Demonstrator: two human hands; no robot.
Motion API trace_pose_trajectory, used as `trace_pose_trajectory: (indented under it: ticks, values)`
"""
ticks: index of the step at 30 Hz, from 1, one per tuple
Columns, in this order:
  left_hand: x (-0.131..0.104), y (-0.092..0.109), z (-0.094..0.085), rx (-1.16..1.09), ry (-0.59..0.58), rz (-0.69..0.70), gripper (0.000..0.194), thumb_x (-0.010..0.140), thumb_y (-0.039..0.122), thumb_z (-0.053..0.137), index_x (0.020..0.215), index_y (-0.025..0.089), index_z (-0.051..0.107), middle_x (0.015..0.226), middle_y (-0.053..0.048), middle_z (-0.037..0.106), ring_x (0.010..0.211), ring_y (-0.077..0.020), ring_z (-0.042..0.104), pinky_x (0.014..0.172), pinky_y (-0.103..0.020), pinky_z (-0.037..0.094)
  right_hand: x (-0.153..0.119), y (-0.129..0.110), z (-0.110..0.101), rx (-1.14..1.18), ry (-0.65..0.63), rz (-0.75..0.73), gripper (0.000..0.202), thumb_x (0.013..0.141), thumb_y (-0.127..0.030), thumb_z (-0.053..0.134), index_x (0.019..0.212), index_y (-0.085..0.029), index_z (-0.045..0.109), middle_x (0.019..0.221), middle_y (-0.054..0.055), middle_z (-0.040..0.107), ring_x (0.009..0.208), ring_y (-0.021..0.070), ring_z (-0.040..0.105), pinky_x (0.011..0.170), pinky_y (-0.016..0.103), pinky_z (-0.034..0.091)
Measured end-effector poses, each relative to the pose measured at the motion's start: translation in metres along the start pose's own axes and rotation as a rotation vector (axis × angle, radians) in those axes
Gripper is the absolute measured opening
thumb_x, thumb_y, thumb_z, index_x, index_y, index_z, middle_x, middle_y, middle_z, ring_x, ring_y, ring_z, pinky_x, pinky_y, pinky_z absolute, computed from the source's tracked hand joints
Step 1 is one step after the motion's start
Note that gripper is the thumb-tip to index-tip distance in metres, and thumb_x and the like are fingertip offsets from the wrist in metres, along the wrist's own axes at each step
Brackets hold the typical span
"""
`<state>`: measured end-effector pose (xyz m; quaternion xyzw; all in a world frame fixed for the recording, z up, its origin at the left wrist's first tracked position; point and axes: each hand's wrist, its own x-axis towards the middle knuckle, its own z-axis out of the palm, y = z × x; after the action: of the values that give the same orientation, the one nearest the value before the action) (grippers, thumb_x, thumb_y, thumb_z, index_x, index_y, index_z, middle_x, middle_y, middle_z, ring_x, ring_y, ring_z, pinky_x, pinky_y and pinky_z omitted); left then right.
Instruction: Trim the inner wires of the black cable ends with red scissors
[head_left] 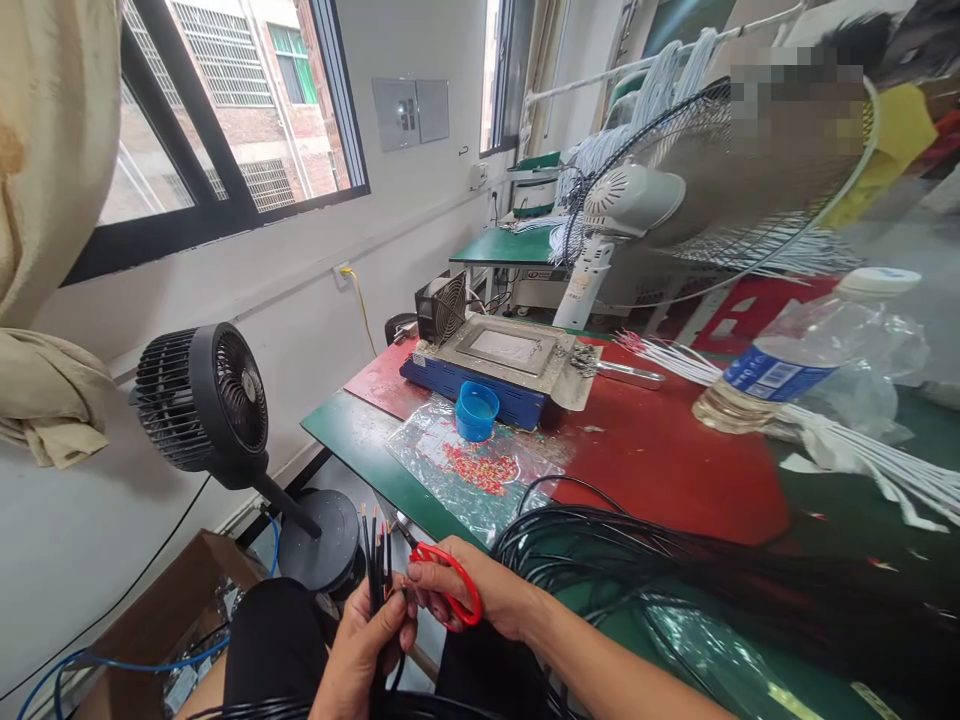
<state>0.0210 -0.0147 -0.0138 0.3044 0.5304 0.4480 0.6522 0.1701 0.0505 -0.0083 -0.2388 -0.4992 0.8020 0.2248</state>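
My left hand (367, 640) is closed round several black cables (373, 570) that stand up from the fist, their tips stripped to show coppery and red wire ends. Close beside it, my right hand (457, 585) grips scissors (469, 595) with red handles, and its fingertips touch the end of one cable at the left hand. The scissor blades point up and left, just right of the cable tips. A thick bundle of black cable (585, 540) lies on the table to the right of my hands.
Red and yellow scraps (484, 470) lie on clear plastic by a blue cup (477, 412). Behind stands a blue solder pot (487, 385). A bottle (787, 360), white cables (667, 358) and a blurred white fan (630, 200) are right; a black fan (232, 390) is left.
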Motion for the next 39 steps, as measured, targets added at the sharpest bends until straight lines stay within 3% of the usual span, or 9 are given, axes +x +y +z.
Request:
trace_pose_trajectory:
  ticks: [3,10,20,39]
  values:
    - [0.001,-0.001,0.0,-0.02,0.004,0.01,0.037,0.061,0.051,0.066,0.068,0.016,0.052,0.04,0.004,0.05,0.031,-0.0002,0.022,0.036,-0.02,0.008,-0.001,-0.001,0.001,-0.007,-0.011,0.019,0.042,0.074,-0.049,0.058,0.056,-0.012,0.057,0.04,-0.004,0.047,0.033,0.0042,0.039,0.034,0.016,0.028]
    - [0.006,-0.006,-0.005,0.056,0.038,0.019,0.036,0.063,0.047,0.066,0.074,0.015,0.055,0.04,0.004,0.051,0.031,-0.0008,0.024,0.037,-0.021,0.008,0.002,0.005,0.002,0.036,0.13,-0.012,0.044,0.075,-0.052,0.055,0.058,-0.012,0.056,0.038,-0.005,0.045,0.032,0.0045,0.037,0.034,0.017,0.028]
    - [0.008,-0.008,-0.006,0.017,0.054,-0.004,0.038,0.058,0.05,0.069,0.07,0.016,0.055,0.04,0.005,0.049,0.031,0.0001,0.022,0.036,-0.021,0.006,0.001,0.004,0.007,-0.045,0.225,0.004,0.036,0.069,-0.047,0.063,0.059,-0.013,0.055,0.041,-0.006,0.045,0.034,0.0035,0.035,0.035,0.017,0.025]
    - [0.007,-0.007,-0.006,-0.025,0.077,-0.021,0.039,0.055,0.05,0.071,0.065,0.016,0.055,0.038,0.003,0.052,0.028,0.001,0.023,0.034,-0.019,0.006,0.004,0.011,0.005,-0.118,0.246,-0.023,0.043,0.072,-0.053,0.058,0.059,-0.012,0.056,0.043,-0.005,0.045,0.034,0.0034,0.034,0.036,0.017,0.025]
